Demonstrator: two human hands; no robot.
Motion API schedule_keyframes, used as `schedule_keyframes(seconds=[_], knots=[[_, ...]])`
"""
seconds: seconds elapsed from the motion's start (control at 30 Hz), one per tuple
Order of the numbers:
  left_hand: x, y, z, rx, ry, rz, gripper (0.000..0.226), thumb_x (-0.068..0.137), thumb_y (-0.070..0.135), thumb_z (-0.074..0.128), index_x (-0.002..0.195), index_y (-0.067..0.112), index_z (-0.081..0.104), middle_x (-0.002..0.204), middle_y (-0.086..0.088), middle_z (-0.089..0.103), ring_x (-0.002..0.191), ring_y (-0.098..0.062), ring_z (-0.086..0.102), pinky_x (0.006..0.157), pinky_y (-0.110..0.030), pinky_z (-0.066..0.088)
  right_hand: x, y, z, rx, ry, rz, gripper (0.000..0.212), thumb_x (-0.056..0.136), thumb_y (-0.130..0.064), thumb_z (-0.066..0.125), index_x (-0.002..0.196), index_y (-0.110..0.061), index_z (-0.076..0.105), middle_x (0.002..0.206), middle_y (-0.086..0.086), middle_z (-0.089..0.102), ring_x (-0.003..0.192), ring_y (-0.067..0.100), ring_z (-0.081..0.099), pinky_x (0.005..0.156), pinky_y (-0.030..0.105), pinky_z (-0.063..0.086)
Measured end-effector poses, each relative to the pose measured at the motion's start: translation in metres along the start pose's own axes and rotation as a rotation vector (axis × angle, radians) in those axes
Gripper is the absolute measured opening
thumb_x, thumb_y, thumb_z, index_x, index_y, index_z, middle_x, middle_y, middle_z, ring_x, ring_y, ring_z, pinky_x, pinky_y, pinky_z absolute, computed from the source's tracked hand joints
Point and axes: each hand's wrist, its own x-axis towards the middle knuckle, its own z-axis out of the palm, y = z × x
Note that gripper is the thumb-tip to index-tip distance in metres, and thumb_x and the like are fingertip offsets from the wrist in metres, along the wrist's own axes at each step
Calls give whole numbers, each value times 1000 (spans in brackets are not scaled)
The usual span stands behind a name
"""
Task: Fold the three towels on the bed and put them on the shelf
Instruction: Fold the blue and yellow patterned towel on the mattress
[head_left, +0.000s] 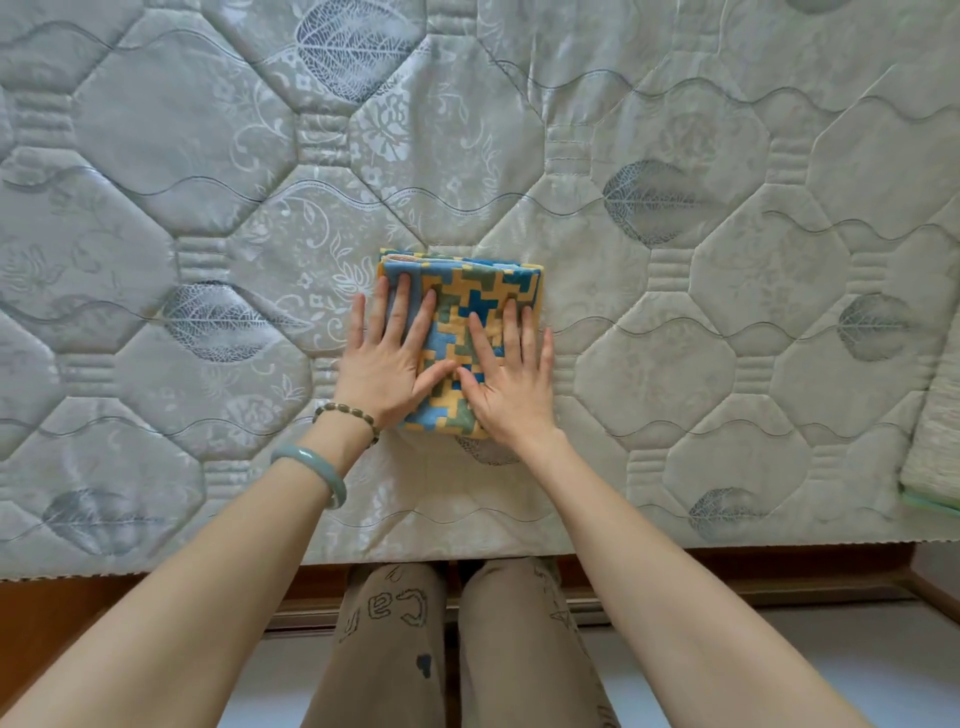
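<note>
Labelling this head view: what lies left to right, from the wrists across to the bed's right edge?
Green bangle → bead bracelet → left hand → right hand → pale cloth at the right edge. The patterned towel, under both hands, is left out.

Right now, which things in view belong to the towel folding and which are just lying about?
In the job: folded patterned towel; left hand and right hand, pressing it flat; mattress under it.
Just there: bead bracelet, green bangle, pale cloth at the right edge, which I cannot identify.

A beaded bracelet (347, 413) sits just behind the left hand (384, 369), a pale green bangle (311, 470) farther up; khaki trousers (395, 649) bear dark lettering.
</note>
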Motion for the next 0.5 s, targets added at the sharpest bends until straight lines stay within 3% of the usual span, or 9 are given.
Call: schedule_keyframes(seconds=[0.13,0.2,0.27,0.43,0.5], knots=[[-7,5,-11,-49,91,-58,73,94,64,15,152,19,12,159,-14,14,147,-26,6,118,-50,0,2,-2,-19,224,24,18,68,89,-51,39,149,-25,19,157,20,15,144,30,9,115,48,13],[-17,9,-12,-118,153,-167,70,96,60,18,151,17,16,158,-16,17,146,-27,8,118,-48,-1,0,3,-31,485,90,210,74,86,-49,42,150,-18,19,156,19,15,143,29,14,115,41,14],[-28,9,-5,-157,119,-229,71,96,60,16,151,16,14,157,-18,17,145,-27,7,117,-46,-6,-3,6,-34,727,124,449,79,83,-49,44,149,-12,21,148,16,27,137,26,26,116,42,22],[-32,3,15,-126,37,-197,77,93,66,9,152,17,6,158,-18,15,146,-25,6,116,-45,-10,0,5,-31,672,-2,488,65,89,-36,55,143,-10,33,127,12,43,122,24,40,108,38,32],[-29,5,10,-251,67,-206,79,92,65,21,152,16,4,159,-18,8,147,-28,4,118,-45,-4,8,6,-37,867,-8,607,55,86,-24,62,135,-10,41,120,6,53,112,18,51,100,36,42]])
